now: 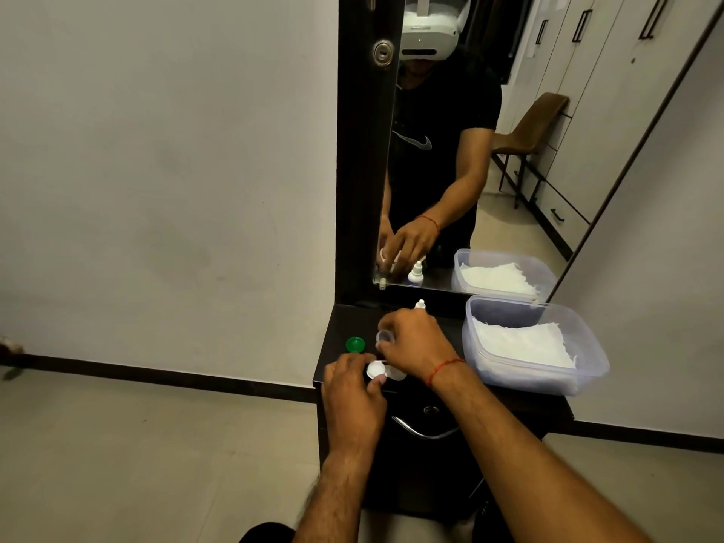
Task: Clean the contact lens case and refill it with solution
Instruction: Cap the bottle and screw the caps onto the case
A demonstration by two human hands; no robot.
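Working the small white plastic contact lens case (386, 371) at centre frame, on the front of the dark dresser top (344, 319). Left hand (354, 393) pinches the case's left well between thumb and fingertips, steadying it. Right hand (415, 342) is curled over the case from above, holding what looks like a small clear cap (383, 337); can't tell if anything else is in that grip. A green round screw cap (355, 344) sits just left of the hands, off the case. White dropper bottle (420, 304) stands behind the right hand, mostly hidden. Clear plastic tub of white tissues (529, 342) is at right. Judgement: wells open, clean/wipe step. Next: keep the case pinned, get a tissue or the bottle.
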